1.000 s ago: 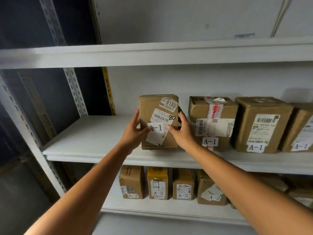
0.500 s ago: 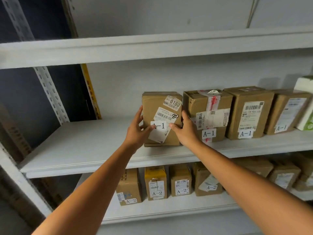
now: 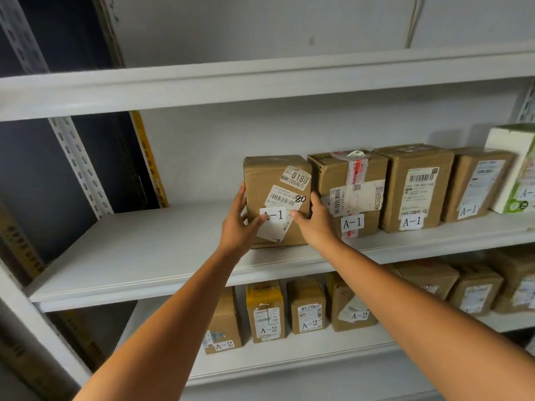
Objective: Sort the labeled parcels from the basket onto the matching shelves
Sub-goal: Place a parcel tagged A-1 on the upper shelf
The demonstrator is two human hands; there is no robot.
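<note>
A-1 parcel point(image 3: 276, 195) upright on the middle shelf point(image 3: 139, 256), near its front edge, our left hand point(image 3: 240, 225) and right hand point(image 3: 317, 225) clasping its sides

White parcel point(image 3: 511, 166), right end of middle shelf point(image 3: 144, 250): cut off by frame edge. Brown parcels point(image 3: 474, 287), right end of lower shelf point(image 3: 289, 360): blurred, labels unreadable.

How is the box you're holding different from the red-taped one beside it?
The brown cardboard parcel with the handwritten 80 is held by the left hand and right hand; the brown cardboard parcel with the red-and-white tape strip has no hand around it. The first has a slanted white label; the second has tape down its front. Both stand on the white shelf, tagged A-1.
</note>
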